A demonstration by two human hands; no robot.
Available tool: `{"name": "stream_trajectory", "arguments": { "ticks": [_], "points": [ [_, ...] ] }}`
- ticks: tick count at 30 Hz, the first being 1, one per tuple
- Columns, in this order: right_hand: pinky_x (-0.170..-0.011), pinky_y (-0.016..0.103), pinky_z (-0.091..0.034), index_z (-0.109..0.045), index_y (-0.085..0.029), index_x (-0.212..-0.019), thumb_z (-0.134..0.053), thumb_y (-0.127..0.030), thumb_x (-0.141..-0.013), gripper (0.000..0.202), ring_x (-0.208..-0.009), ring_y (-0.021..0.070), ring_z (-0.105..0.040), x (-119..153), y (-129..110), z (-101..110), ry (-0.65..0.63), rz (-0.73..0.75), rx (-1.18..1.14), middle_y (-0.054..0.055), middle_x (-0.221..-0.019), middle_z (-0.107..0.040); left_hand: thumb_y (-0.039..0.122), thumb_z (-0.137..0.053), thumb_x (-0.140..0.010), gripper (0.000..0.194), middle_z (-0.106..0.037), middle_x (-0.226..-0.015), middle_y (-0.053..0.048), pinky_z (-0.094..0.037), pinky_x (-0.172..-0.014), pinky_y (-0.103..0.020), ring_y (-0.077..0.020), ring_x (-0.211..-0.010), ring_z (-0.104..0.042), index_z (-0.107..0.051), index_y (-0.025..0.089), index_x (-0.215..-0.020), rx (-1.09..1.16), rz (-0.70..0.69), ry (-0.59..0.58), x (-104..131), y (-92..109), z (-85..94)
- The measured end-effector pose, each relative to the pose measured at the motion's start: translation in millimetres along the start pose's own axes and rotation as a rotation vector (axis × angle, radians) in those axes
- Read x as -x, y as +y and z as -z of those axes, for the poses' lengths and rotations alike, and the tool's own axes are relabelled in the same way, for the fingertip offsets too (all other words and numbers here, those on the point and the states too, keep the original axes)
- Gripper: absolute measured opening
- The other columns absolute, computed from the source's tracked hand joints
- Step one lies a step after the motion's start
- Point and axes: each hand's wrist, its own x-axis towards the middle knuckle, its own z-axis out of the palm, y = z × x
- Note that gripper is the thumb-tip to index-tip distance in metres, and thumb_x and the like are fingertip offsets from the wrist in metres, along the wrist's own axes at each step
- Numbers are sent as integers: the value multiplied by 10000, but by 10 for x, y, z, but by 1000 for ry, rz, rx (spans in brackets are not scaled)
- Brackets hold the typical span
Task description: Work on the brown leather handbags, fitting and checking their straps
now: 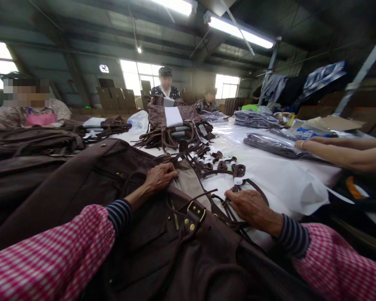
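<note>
A dark brown bag (138, 238) with brass rings and zips lies before me, its mouth open on a tan lining (187, 184). My left hand (159, 177) is closed over the edge of that opening, fingers curled at the lining. Across the bag, my right hand (252, 209) pinches a coiled brown strap (239, 171) bound with a white wrap. A metal clasp shows by its fingertips, and part of the strap curves behind the hand. Just beyond lies a heap of similar wrapped straps (207, 161).
More brown bags (28, 142) lie at left, and a stack of bags (178, 117) stands ahead on the white-covered table (278, 184). At right, a co-worker's arms (347, 152) reach to a plastic-wrapped bag (272, 144). Other people sit or stand across the table.
</note>
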Motion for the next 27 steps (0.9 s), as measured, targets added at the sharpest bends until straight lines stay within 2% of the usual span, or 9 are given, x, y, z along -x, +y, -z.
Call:
{"name": "stream_trajectory", "arguments": {
  "ticks": [3,6,8,11,14,17,19,23,27],
  "points": [
    [-581,301,-277,-610,-177,-898,-451,-107,-922,175,-671,185,-660,-25,17,-72,45,68,10,44,-721,-691,417,-527,-860,242,-716,-1019,-31,-398,-766,-307,-239,-960,-632,-681,231,-874,29,12,-3,21,4,8],
    [-601,289,-302,-605,-173,-854,-436,-111,-932,197,-657,170,-633,7,145,-199,224,132,-11,36,-698,-663,390,-547,-850,217,-720,-1005,-30,-418,-789,-304,-235,-959,-633,-691,229,-875,61,29,0,47,9,11],
    [-627,281,-326,-617,-166,-871,-424,-130,-956,214,-670,165,-621,2,281,-205,374,172,-27,42,-723,-664,383,-556,-847,210,-722,-1013,-20,-429,-794,-291,-227,-969,-636,-702,236,-880,77,45,0,51,4,9],
    [-656,277,-343,-634,-160,-912,-428,-167,-992,221,-693,167,-602,-100,452,11,570,234,-14,50,-759,-668,370,-556,-845,210,-722,-1001,-18,-440,-788,-280,-220,-967,-639,-712,231,-871,97,61,-5,39,-9,6],
    [-653,285,-329,-622,-165,-853,-439,-153,-983,225,-683,174,-570,-283,425,381,662,322,34,45,-733,-639,336,-559,-835,197,-720,-940,-26,-445,-777,-279,-217,-922,-643,-713,215,-854,103,66,-10,32,-16,8],
    [-634,294,-296,-583,-175,-783,-417,-122,-966,252,-645,170,-532,-504,137,645,611,387,34,33,-686,-603,337,-558,-834,198,-719,-936,-25,-446,-774,-278,-214,-912,-640,-711,212,-856,109,67,-12,38,-15,11],
    [-610,297,-268,-570,-178,-778,-415,-128,-959,244,-615,159,-526,-662,-143,691,502,369,-9,26,-670,-606,341,-564,-831,197,-720,-945,-25,-447,-774,-278,-215,-920,-639,-709,210,-855,110,75,-18,42,-10,14],
    [-567,302,-206,-604,-176,-833,-463,-166,-920,166,-586,149,-569,-938,-627,571,263,267,-53,32,-683,-670,345,-574,-828,200,-725,-957,-26,-461,-789,-270,-215,-939,-640,-714,208,-867,109,97,-34,45,6,26],
    [-557,306,-186,-634,-171,-881,-448,-180,-909,189,-614,175,-619,-1070,-792,411,199,208,-4,72,-718,-712,338,-573,-833,200,-727,-944,-25,-468,-810,-265,-212,-937,-646,-723,213,-873,107,102,-46,48,25,32]
  ]
}}
